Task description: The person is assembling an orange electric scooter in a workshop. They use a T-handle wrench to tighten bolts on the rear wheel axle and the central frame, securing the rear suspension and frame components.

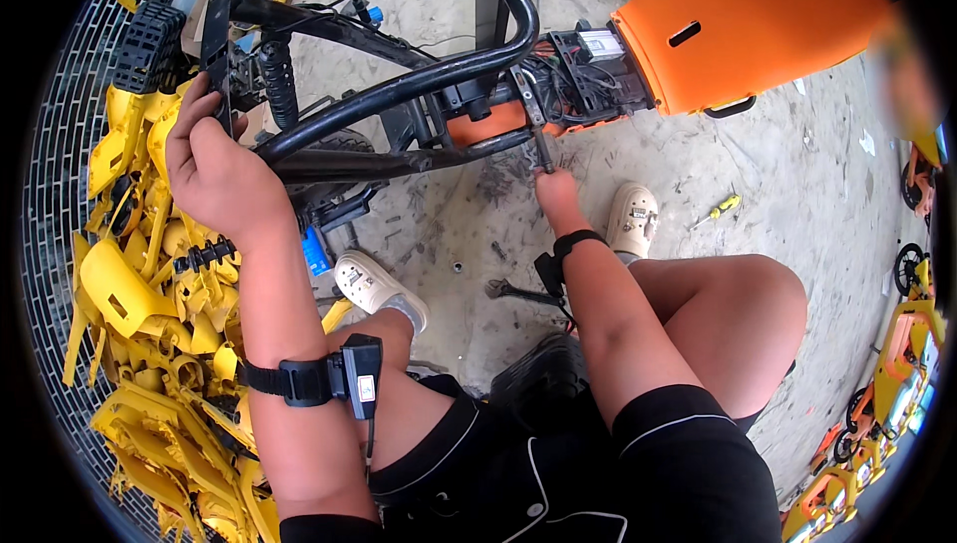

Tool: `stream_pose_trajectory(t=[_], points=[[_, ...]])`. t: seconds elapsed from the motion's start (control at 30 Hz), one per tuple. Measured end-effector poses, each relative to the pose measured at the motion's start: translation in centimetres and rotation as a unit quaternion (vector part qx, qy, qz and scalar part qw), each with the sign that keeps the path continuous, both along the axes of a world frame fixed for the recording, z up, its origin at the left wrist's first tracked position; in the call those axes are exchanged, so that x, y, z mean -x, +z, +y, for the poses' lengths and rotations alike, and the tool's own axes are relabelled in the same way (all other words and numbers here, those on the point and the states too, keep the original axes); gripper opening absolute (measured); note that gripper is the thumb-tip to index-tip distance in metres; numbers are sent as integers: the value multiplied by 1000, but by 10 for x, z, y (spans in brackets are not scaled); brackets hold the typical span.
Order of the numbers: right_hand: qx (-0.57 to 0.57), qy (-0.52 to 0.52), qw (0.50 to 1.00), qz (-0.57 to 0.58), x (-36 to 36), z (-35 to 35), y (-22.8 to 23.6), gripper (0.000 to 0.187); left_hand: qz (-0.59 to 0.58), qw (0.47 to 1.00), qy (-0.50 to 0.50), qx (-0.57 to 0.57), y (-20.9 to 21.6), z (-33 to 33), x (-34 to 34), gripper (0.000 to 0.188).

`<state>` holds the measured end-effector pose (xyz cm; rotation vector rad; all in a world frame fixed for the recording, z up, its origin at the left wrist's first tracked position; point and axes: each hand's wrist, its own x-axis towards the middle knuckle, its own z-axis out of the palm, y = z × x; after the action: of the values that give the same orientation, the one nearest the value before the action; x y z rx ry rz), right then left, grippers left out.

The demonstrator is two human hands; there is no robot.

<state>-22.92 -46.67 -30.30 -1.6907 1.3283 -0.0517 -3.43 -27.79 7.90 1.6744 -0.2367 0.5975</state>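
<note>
A black tubular vehicle frame point(439, 74), like that of a scooter, lies across the space before me. At its left end is a black plate point(216, 34); the fingers of my left hand point(221, 172) are curled against it. My right hand point(560, 194) is closed round the near end of a dark rod-shaped tool point(543, 152). The tool's far end meets a metal strip point(528, 94) on the frame, beside exposed wiring point(573, 69). Its exact kind cannot be made out. An orange body panel point(758, 19) adjoins the wiring at the right.
Yellow plastic parts point(130, 284) are heaped along my left side against a grid wall point(50, 194). On the concrete floor lie a wrench-like tool point(523, 294) between my feet and a yellow-handled screwdriver point(720, 209) to the right. More yellow and orange vehicles point(902, 354) line the far right.
</note>
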Motion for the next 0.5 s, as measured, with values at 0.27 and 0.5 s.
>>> stream_pose_trajectory(t=[0.27, 0.5], points=[[58, 48, 996, 50, 17, 5, 16, 35, 10, 1000, -3, -1, 3, -2, -3, 25], [-3, 49, 997, 54, 8, 7, 34, 37, 24, 1000, -4, -1, 3, -1, -8, 26]])
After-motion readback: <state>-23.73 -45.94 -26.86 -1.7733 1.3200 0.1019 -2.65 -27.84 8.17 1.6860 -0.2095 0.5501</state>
